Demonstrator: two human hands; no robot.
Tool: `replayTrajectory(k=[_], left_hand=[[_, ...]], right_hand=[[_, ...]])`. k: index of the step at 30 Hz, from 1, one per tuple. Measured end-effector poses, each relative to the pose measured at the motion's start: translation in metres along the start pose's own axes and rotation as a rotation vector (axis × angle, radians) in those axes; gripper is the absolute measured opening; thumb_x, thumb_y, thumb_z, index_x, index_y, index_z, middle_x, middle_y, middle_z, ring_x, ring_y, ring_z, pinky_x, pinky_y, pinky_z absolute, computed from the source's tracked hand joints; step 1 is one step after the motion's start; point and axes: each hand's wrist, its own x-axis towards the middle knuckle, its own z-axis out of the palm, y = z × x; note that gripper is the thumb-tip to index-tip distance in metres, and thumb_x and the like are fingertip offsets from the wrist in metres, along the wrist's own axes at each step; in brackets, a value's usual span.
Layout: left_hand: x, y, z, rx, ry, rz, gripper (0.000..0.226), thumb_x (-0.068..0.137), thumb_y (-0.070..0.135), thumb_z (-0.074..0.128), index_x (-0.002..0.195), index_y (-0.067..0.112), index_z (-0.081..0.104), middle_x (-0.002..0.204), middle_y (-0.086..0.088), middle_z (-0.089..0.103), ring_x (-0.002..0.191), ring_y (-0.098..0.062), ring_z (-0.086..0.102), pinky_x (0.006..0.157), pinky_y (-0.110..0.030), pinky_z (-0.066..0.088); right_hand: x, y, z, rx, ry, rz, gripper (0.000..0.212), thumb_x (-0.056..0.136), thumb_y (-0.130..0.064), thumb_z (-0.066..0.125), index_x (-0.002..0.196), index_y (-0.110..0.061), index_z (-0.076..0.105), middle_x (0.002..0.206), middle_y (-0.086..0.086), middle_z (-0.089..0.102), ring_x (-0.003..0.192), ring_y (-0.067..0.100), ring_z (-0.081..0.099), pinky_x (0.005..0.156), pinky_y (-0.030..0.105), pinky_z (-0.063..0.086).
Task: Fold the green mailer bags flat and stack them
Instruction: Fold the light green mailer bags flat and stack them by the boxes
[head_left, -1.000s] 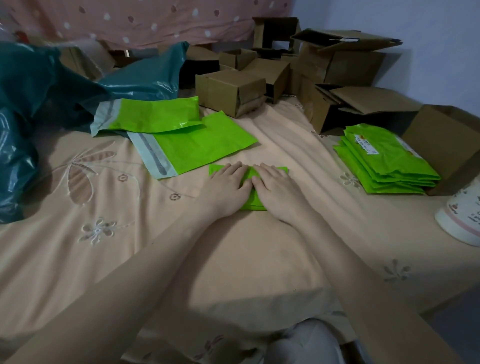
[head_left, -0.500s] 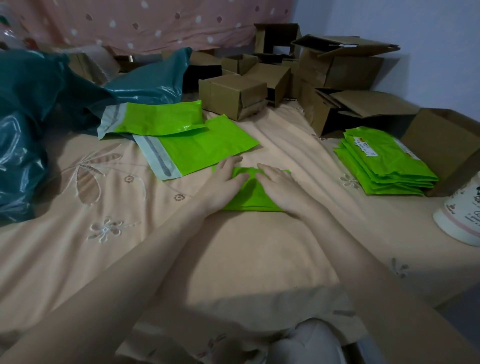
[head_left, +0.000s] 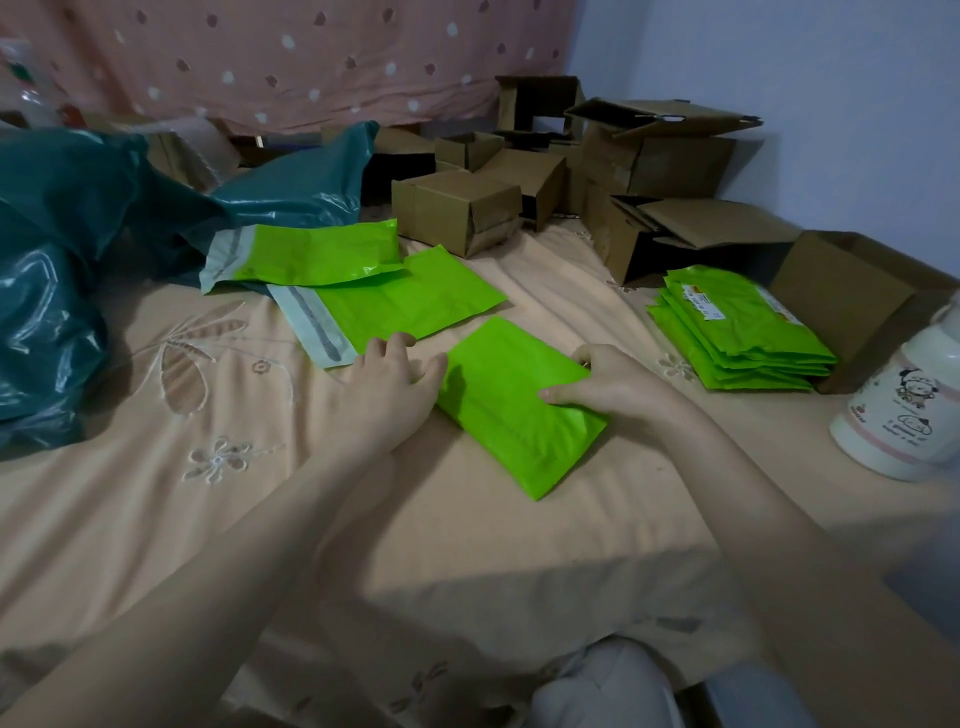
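A folded green mailer bag (head_left: 511, 410) lies tilted on the peach bedsheet (head_left: 208, 519) in the middle. My right hand (head_left: 610, 387) grips its right edge, thumb on top and fingers curled at the far edge. At the bag's left edge rests my left hand (head_left: 397, 379), fingers relaxed and touching it. Two unfolded green mailer bags (head_left: 410, 306) (head_left: 322, 257) lie overlapping just behind my left hand. A stack of folded green bags (head_left: 743, 332) sits to the right.
Several brown cardboard boxes (head_left: 457, 213) crowd the back and right of the bed. Large teal plastic bags (head_left: 62, 270) fill the left side. A white bottle (head_left: 904, 410) stands at the right edge. A spotted pink cloth hangs behind.
My hands were pressing side by side on the folded bag. They have spread apart, the bag has turned and shifted right, and my right hand has taken hold of its right edge.
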Motion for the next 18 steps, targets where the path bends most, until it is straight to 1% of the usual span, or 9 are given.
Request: replayTrajectory(k=[2,4,7,9,11,12,14,16,18], left_hand=[[0.0,0.005,0.0,-0.093,-0.018,-0.039,0.053,0.091,0.045,0.049,0.131,0.011,0.039,0.118,-0.01,0.054,0.117,-0.028,0.047,0.097,-0.039,0.036],[0.0,0.014,0.002,-0.244,-0.126,-0.087,0.06,0.09,0.047,0.052,0.134,0.011,0.032,0.103,-0.003,0.062,0.104,-0.021,0.054,0.088,-0.034,0.039],[0.0,0.03,0.009,-0.594,-0.286,-0.163,0.084,0.082,0.052,0.062,0.142,0.013,0.019,0.098,-0.005,0.07,0.093,-0.019,0.065,0.089,-0.038,0.05],[0.0,0.045,0.016,-0.728,-0.326,-0.141,0.087,0.084,0.037,0.067,0.146,0.014,0.011,0.09,-0.006,0.066,0.07,-0.008,0.065,0.071,-0.028,0.056],[0.003,0.058,0.025,-0.776,-0.302,-0.092,0.082,0.087,0.016,0.065,0.147,0.016,0.008,0.081,-0.006,0.06,0.047,-0.001,0.057,0.052,-0.022,0.052],[0.008,0.064,0.029,-0.801,-0.291,-0.081,0.081,0.087,0.012,0.064,0.146,0.019,0.01,0.081,-0.005,0.058,0.047,-0.002,0.058,0.056,-0.027,0.054],[0.017,0.074,0.037,-0.817,-0.3,-0.07,0.075,0.086,0.01,0.065,0.143,0.027,0.02,0.085,-0.006,0.06,0.061,-0.011,0.063,0.068,-0.042,0.054],[0.024,0.085,0.046,-0.797,-0.314,-0.061,0.06,0.085,0.01,0.066,0.135,0.027,0.037,0.092,-0.009,0.062,0.072,-0.02,0.063,0.068,-0.042,0.054],[0.033,0.095,0.056,-0.777,-0.321,-0.06,0.04,0.086,0.009,0.065,0.119,0.024,0.05,0.096,-0.013,0.062,0.07,-0.021,0.061,0.071,-0.04,0.055]], right_hand=[[-0.006,0.003,-0.003,0.234,0.046,-0.015,0.03,0.075,-0.02,0.078,0.094,-0.017,0.055,0.09,0.004,0.065,0.079,0.015,0.064,0.065,0.022,0.049],[-0.012,0.003,-0.008,0.422,0.09,-0.051,0.026,0.079,-0.01,0.074,0.088,-0.02,0.052,0.086,-0.001,0.061,0.066,0.005,0.062,0.054,0.012,0.048],[-0.01,0.007,-0.013,0.561,0.2,-0.045,0.034,0.077,-0.008,0.075,0.103,-0.012,0.053,0.104,0.009,0.062,0.088,0.02,0.062,0.07,0.027,0.052],[-0.006,0.011,-0.017,0.604,0.281,-0.03,0.037,0.072,-0.014,0.08,0.096,-0.015,0.052,0.11,0.01,0.063,0.096,0.025,0.062,0.081,0.04,0.052],[-0.001,0.018,-0.021,0.565,0.346,-0.029,0.044,0.064,-0.026,0.084,0.088,-0.022,0.048,0.114,0.011,0.063,0.1,0.027,0.063,0.09,0.047,0.051],[0.001,0.021,-0.024,0.527,0.379,-0.033,0.047,0.063,-0.028,0.085,0.092,-0.021,0.047,0.117,0.012,0.062,0.103,0.028,0.062,0.092,0.047,0.049],[0.001,0.026,-0.031,0.421,0.462,-0.043,0.053,0.07,-0.024,0.082,0.107,-0.012,0.045,0.116,0.012,0.06,0.102,0.024,0.061,0.089,0.034,0.047],[0.001,0.033,-0.037,0.253,0.593,-0.116,0.05,0.077,-0.019,0.076,0.114,-0.006,0.045,0.109,0.01,0.058,0.094,0.022,0.057,0.077,0.025,0.04],[0.0,0.039,-0.039,0.038,0.719,-0.202,0.04,0.08,-0.012,0.07,0.113,-0.001,0.049,0.112,0.016,0.054,0.1,0.028,0.053,0.083,0.029,0.038]])
